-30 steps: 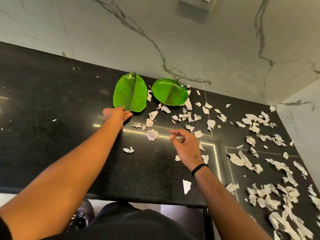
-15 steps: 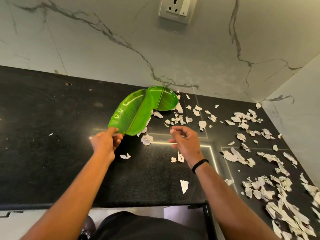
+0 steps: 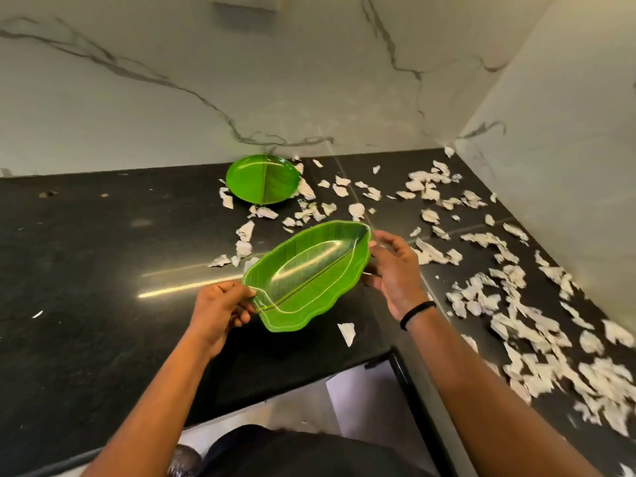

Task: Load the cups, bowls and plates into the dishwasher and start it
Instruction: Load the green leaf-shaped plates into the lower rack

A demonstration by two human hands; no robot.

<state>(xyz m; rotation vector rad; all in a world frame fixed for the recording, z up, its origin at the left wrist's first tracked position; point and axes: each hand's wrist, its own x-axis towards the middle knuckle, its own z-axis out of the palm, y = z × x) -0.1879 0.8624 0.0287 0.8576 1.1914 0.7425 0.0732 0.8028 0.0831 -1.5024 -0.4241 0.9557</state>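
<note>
A green leaf-shaped plate [image 3: 306, 277] hangs above the black counter, held between both hands. My left hand [image 3: 220, 309] pinches its near, stem end. My right hand [image 3: 392, 273] holds the far tip, fingers curled round the rim. A second, round green plate [image 3: 263, 179] lies flat on the counter by the marble back wall. No dishwasher is in view.
The black stone counter [image 3: 86, 270] runs into a corner with marble walls behind and at the right. Torn white paper scraps [image 3: 516, 304] litter its middle and right side. The counter's front edge and a gap to the floor show below the hands.
My left hand lifted the leaf-shaped plate off the counter and drew it toward me. My right hand came up and took hold of its far tip. The round plate stayed put.
</note>
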